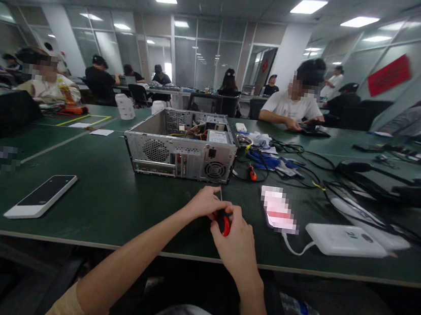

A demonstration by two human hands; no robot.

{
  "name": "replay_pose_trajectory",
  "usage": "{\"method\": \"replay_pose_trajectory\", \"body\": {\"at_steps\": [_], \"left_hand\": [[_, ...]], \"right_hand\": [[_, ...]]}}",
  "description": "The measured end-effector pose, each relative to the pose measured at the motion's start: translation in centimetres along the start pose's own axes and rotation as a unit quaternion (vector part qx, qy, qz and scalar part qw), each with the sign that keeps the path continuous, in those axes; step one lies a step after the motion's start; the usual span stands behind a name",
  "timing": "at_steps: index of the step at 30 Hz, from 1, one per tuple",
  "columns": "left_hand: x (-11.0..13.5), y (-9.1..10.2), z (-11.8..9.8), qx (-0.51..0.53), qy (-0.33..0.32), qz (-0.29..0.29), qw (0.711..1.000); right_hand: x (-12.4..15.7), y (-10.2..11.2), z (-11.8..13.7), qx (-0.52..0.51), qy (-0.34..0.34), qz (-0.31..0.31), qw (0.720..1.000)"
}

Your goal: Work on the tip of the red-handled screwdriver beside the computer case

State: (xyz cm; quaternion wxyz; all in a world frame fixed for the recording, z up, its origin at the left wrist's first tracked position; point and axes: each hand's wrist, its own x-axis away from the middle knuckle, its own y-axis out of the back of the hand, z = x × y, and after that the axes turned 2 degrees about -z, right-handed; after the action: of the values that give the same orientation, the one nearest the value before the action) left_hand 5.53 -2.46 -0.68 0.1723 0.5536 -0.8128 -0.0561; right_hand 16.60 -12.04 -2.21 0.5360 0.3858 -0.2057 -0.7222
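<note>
My right hand is closed around a screwdriver with a red and black handle, its thin shaft pointing away from me. At the front of that handle, the fingers of my left hand close about the shaft; the tip is hard to make out. Just beyond both hands stands an open metal computer case, its rear panel with fan grilles and ports facing me. Wires and a power supply show inside it. Neither hand touches the case.
Right of the case lie an orange-handled tool, blue gloves and black cables. Nearer are a lit phone and a white power bank joined by a cable. A white device lies left. A co-worker sits opposite.
</note>
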Motion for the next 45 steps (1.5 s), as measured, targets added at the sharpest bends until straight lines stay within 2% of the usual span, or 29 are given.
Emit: {"method": "replay_pose_trajectory", "body": {"at_steps": [12, 18, 24, 30, 37, 39, 43, 45], "left_hand": [[-0.2, 0.0, 0.0, 0.008, 0.001, 0.002, 1.0], [0.5, 0.1, -1.4, 0.05, 0.042, -0.009, 0.998], [0.6, 0.7, -1.7, 0.14, 0.082, 0.044, 0.986], [0.1, 0.7, -1.4, 0.107, 0.084, 0.0, 0.991], [-0.2, 0.5, -1.2, 0.063, 0.054, -0.032, 0.996], [-0.1, 0.7, -1.3, 0.068, 0.059, -0.011, 0.996], [0.2, 0.9, -1.5, 0.112, 0.095, 0.092, 0.985], [0.1, 0.9, -1.5, 0.118, 0.097, 0.108, 0.982]], "right_hand": [[0.0, -0.1, 0.1, 0.021, -0.007, -0.022, 1.0], [-0.2, -0.1, 0.5, 0.004, -0.063, -0.017, 0.998], [-0.3, 0.5, 0.8, 0.054, -0.076, -0.016, 0.996], [0.5, 0.4, 1.1, 0.085, -0.046, -0.041, 0.994], [0.6, 1.0, 2.5, 0.12, -0.117, -0.003, 0.986], [0.5, 1.3, 2.5, 0.142, -0.126, 0.008, 0.982], [0.2, 1.6, 1.9, 0.191, -0.131, 0.04, 0.972], [0.0, 1.8, 1.7, 0.204, -0.131, 0.053, 0.969]]}}
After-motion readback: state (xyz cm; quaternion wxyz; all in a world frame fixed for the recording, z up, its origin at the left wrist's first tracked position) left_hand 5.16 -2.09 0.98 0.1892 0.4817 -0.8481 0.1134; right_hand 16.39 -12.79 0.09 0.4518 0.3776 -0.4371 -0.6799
